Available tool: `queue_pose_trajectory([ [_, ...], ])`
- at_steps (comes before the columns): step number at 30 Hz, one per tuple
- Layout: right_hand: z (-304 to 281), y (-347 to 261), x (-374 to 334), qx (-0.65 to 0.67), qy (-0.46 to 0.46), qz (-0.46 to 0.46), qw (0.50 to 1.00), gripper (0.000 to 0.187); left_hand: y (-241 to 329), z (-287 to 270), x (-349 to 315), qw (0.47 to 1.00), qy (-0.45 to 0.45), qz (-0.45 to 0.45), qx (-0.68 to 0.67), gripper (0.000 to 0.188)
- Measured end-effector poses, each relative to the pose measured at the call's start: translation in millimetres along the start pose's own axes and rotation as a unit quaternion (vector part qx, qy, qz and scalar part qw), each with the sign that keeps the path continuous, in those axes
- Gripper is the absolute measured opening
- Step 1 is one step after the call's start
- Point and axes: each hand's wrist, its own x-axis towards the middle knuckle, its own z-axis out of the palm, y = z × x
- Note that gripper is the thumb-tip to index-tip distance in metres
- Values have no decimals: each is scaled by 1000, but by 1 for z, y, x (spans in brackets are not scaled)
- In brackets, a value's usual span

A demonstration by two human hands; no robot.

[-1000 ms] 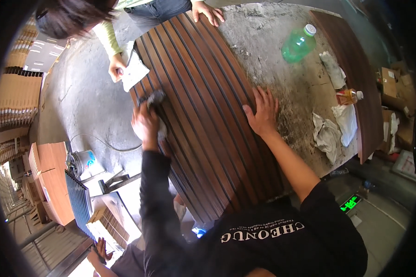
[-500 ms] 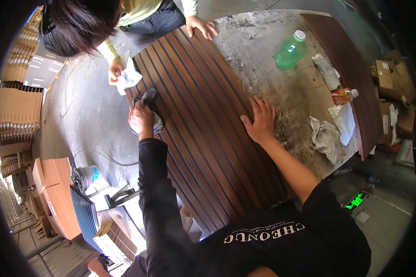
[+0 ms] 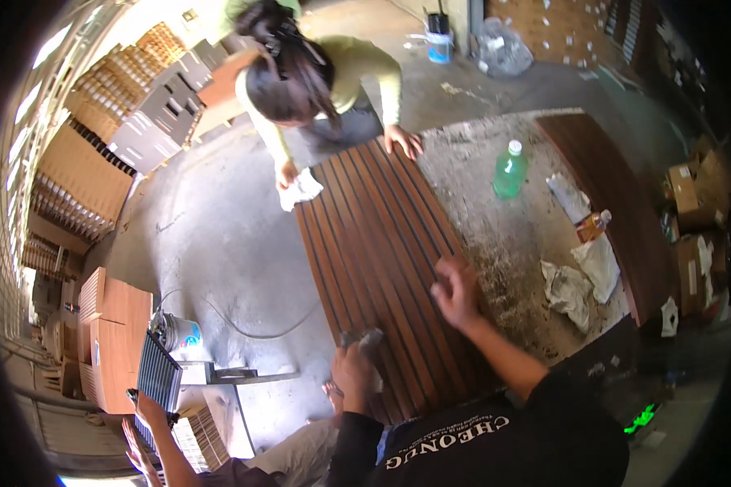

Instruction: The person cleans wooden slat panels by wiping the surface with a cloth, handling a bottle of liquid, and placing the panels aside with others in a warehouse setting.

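A dark brown slatted wood panel (image 3: pixel 382 243) with black grooves lies across the worktable in front of me. My left hand (image 3: pixel 352 375) is closed on a dark grey rag (image 3: pixel 367 341), pressed to the panel's near left part. Motion blurs the rag and fingers somewhat. My right hand (image 3: pixel 458 294) is at the panel's right edge, thumb apart and fingers loosely bent, with nothing in it. Whether it touches the wood I cannot tell. Across from me a person (image 3: pixel 325 89) holds a white cloth (image 3: pixel 300 191) at the far left corner and rests the other hand (image 3: pixel 403 140) on the far edge.
On the stained tabletop (image 3: pixel 495 243) to the right are a green bottle (image 3: pixel 510 170), a small amber bottle (image 3: pixel 593 226), crumpled white cloths (image 3: pixel 567 294) and another brown board (image 3: pixel 617 203). At lower left stand a bucket (image 3: pixel 183 334) and another person's hand (image 3: pixel 148 408). Stacked boards (image 3: pixel 81 178) line the left.
My left hand has drawn the rag from the far left part of the panel toward me. My right hand has lost its flat spread and bent its fingers. The view has tilted upward.
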Motion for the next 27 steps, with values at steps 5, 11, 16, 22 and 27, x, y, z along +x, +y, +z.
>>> queue_pose_trajectory([
  [5, 14, -192, -49, 229, -315, -116, 914, 32, -7, -17, 33, 991, -131, -1, 11, 23],
  [11, 25, -287, -67, 200, -413, -219, 861, 34, 43, -87, 63, 931, -314, 123, 138, 41],
  [16, 15, -315, -63, 313, -486, -233, 782, 22, 31, -58, 76, 914, -359, 89, 169, 33],
  [22, -22, -308, -92, 450, -479, -90, 748, 26, -86, -50, 136, 744, -35, -327, -582, 39],
  [27, -7, -266, -118, 511, -506, 32, 694, 30, -115, -70, 166, 618, 162, -332, -693, 35],
])
